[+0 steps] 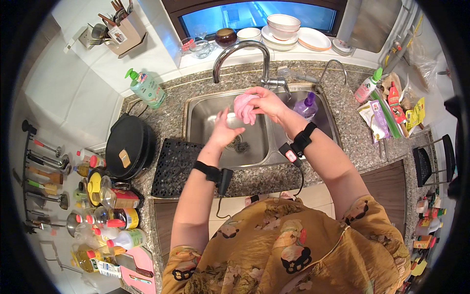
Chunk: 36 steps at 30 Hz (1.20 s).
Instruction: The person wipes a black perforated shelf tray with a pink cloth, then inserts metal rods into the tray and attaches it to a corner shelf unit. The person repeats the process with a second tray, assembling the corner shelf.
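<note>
A bunched pink cloth [244, 109] is gripped in my right hand [269, 104], above the divider of a steel double sink [255, 147]. My left hand [224, 131] is over the left basin, its fingers apart and holding nothing, just to the left of the cloth. Below it the basin's drain and a dark scrubber [241, 146] show. A chrome tap [265, 66] arches behind both hands. In the right basin stands a purple bottle [307, 107], partly behind my right forearm.
A black perforated mat [171, 169] covers the counter left of the sink, beside a round black appliance [128, 147]. A green-capped soap bottle [147, 90] stands behind. Bowls and plates [280, 41] line the sill. Packets and bottles [382, 117] crowd the right counter.
</note>
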Motion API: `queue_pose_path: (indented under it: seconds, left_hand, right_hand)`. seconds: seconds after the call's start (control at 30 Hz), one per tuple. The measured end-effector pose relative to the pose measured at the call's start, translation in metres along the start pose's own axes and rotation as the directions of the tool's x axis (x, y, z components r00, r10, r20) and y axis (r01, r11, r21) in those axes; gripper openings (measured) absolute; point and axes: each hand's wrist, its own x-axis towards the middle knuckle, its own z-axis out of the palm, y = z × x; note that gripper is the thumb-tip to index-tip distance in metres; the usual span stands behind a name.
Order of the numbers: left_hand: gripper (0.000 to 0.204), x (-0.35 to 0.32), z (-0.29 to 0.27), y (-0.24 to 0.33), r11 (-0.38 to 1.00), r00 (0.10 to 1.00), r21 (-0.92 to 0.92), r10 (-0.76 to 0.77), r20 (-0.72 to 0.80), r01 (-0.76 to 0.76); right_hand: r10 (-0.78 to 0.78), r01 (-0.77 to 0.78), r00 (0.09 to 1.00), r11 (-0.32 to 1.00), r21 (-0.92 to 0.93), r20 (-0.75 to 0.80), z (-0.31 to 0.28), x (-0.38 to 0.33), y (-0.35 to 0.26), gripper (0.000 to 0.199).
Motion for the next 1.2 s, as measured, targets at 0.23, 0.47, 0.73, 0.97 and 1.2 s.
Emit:
queue_pose_path:
  seconds: [0.23, 0.47, 0.73, 0.97, 1.2]
  left_hand:
    - [0.03, -0.005, 0.001, 0.053, 0.282, 0.898, -0.908, -0.401, 0.181, 0.309]
    - [0.03, -0.003, 0.005, 0.047, 0.463, 0.934, -0.828, -0.308, 0.183, 0.315]
    - [0.03, 0.0, 0.003, 0.044, 0.868, 0.981, -0.481, -0.029, 0.191, 0.12]
    - [0.038, 0.007, -0.003, 0.049, 0.809, 0.951, -0.517, -0.16, 0.266, 0.281]
    - [0.077, -0.006, -0.055, 0.114, 0.502, 0.701, 0.489, 0.528, 0.479, -0.713]
  right_hand:
    - [-0.079, 0.051, 0.984, 0.984, 0.172, 0.159, -0.003, -0.006, 0.027, 0.038]
    - [0.138, -0.211, 0.962, 0.922, 0.326, 0.235, -0.021, -0.009, 0.026, 0.048]
    - [0.262, -0.448, 0.845, 0.823, 0.349, 0.467, -0.023, -0.003, 0.031, 0.081]
    - [0.241, -0.425, 0.799, 0.874, 0.234, 0.55, -0.02, -0.014, 0.037, 0.032]
    - [0.242, -0.486, 0.754, 0.83, 0.272, 0.61, -0.035, -0.004, 0.041, 0.011]
